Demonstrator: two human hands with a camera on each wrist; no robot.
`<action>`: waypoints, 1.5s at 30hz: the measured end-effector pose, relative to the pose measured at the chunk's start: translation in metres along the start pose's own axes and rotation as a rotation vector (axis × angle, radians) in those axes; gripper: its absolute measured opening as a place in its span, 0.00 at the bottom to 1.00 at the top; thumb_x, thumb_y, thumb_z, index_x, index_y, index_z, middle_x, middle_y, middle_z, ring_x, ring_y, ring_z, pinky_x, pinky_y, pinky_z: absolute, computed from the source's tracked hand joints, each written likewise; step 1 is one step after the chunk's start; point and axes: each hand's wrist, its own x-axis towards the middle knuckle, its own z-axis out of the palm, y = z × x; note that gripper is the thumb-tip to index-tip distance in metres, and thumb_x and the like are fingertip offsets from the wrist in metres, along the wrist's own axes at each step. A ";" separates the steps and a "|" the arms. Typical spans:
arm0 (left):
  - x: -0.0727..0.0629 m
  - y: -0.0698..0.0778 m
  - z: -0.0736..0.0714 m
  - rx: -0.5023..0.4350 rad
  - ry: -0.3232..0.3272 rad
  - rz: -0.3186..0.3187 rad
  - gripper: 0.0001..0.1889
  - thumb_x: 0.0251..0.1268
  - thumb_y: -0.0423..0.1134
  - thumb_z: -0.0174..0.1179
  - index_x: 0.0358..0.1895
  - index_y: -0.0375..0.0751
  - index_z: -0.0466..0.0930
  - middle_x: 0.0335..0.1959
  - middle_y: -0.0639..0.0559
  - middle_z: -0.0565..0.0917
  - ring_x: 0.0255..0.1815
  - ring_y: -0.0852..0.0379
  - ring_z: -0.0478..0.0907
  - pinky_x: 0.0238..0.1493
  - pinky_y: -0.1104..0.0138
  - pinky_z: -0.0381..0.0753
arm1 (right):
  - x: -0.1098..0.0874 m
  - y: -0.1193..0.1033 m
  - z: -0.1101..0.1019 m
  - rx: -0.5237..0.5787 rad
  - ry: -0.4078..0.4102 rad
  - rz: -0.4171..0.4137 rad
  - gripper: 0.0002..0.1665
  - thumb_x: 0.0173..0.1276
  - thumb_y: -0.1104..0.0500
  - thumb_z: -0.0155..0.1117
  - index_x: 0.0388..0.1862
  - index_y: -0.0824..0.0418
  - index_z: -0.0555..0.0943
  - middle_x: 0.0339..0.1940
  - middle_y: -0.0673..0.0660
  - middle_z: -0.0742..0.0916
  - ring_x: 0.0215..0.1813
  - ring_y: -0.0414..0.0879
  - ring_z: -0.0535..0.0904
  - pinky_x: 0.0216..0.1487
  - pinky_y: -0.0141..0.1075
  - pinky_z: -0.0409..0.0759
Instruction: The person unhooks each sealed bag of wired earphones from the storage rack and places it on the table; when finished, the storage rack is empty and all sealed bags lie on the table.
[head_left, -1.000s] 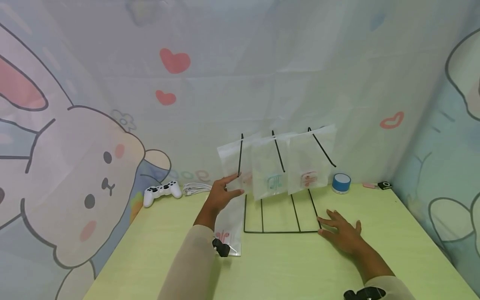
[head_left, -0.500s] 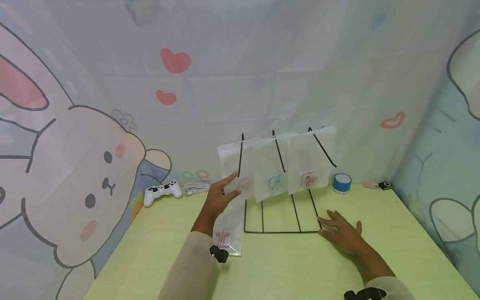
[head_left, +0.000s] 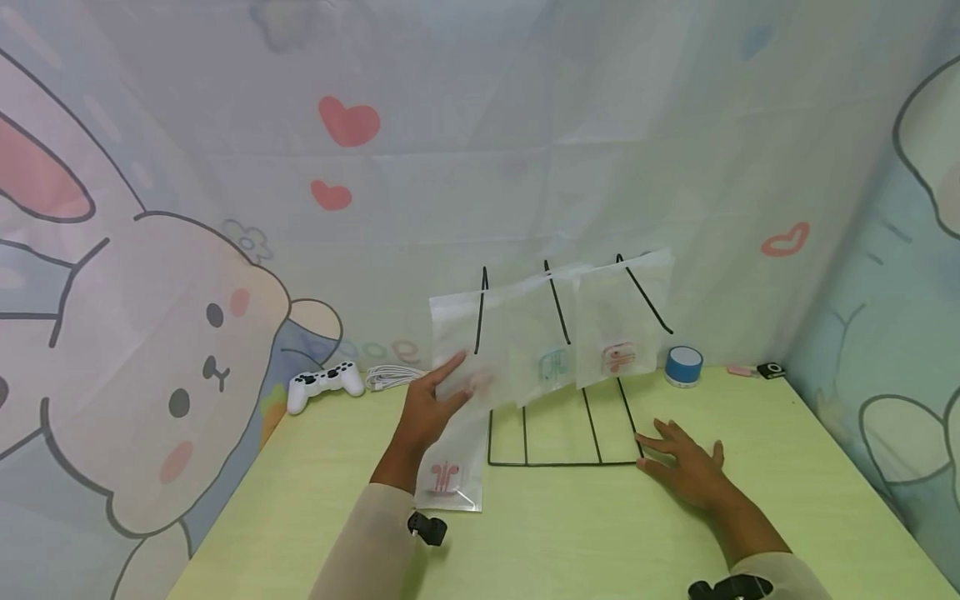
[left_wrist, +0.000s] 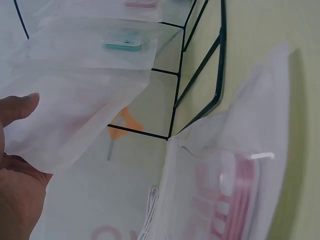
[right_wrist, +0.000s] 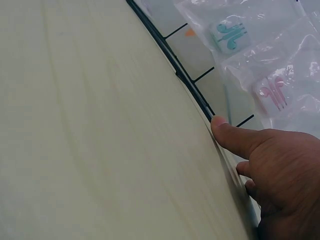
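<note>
My left hand (head_left: pixel 422 414) holds the left edge of a translucent plastic bag (head_left: pixel 456 323) with a faint pink item inside, hanging on the left prong of a black wire rack (head_left: pixel 561 464). In the left wrist view its thumb (left_wrist: pixel 22 107) lies on the bag's front, with fingers partly behind. Two more bags hang alongside, one with a teal earphone case (head_left: pixel 552 365), the other with a red earphone case (head_left: pixel 618 358). At the rack's front right corner, my right hand (head_left: pixel 684 472) rests with spread fingers, the thumb (right_wrist: pixel 232 135) touching the base bar.
Another bag with a red earphone case (head_left: pixel 444 477) is left of the rack base. Along the back are a white game controller (head_left: pixel 325 385), a coiled white cable (head_left: pixel 392 377), a blue-and-white cylinder (head_left: pixel 683 367) and a small black device (head_left: pixel 770 371). A printed cloth backs the table.
My left hand has moved slightly left and down, and the left bag has spread further left with it. My right hand and the rack have stayed put.
</note>
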 end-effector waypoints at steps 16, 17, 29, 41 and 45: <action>-0.022 0.009 -0.010 0.072 0.067 0.047 0.34 0.65 0.25 0.72 0.72 0.58 0.85 0.73 0.44 0.84 0.76 0.48 0.79 0.76 0.47 0.78 | -0.001 -0.003 -0.001 -0.005 0.008 -0.005 0.33 0.79 0.43 0.69 0.76 0.56 0.82 0.87 0.72 0.67 0.88 0.79 0.51 0.71 0.89 0.23; -0.023 0.010 -0.010 0.069 0.066 0.052 0.34 0.64 0.24 0.72 0.72 0.58 0.85 0.72 0.44 0.84 0.75 0.49 0.79 0.75 0.48 0.79 | -0.001 -0.002 -0.001 -0.006 0.008 -0.004 0.33 0.79 0.42 0.69 0.76 0.56 0.82 0.87 0.72 0.67 0.88 0.78 0.51 0.71 0.89 0.23; -0.036 0.022 -0.018 0.087 0.013 0.100 0.35 0.64 0.22 0.70 0.73 0.55 0.83 0.72 0.41 0.84 0.70 0.48 0.82 0.63 0.73 0.81 | 0.000 0.000 0.000 -0.006 0.006 -0.003 0.33 0.79 0.42 0.69 0.76 0.55 0.82 0.87 0.71 0.67 0.88 0.78 0.51 0.71 0.89 0.22; -0.048 0.030 -0.028 0.107 -0.003 0.108 0.36 0.63 0.22 0.72 0.74 0.54 0.83 0.72 0.43 0.85 0.70 0.47 0.82 0.64 0.73 0.81 | 0.001 0.000 0.002 -0.029 0.007 0.003 0.33 0.79 0.42 0.69 0.76 0.55 0.82 0.87 0.71 0.67 0.88 0.77 0.52 0.71 0.89 0.24; -0.053 0.033 -0.031 0.114 -0.023 0.076 0.36 0.65 0.23 0.71 0.75 0.55 0.82 0.73 0.41 0.83 0.71 0.44 0.82 0.61 0.68 0.86 | 0.002 0.000 0.000 -0.043 0.011 -0.001 0.32 0.79 0.42 0.69 0.75 0.54 0.82 0.87 0.71 0.68 0.88 0.78 0.53 0.71 0.90 0.26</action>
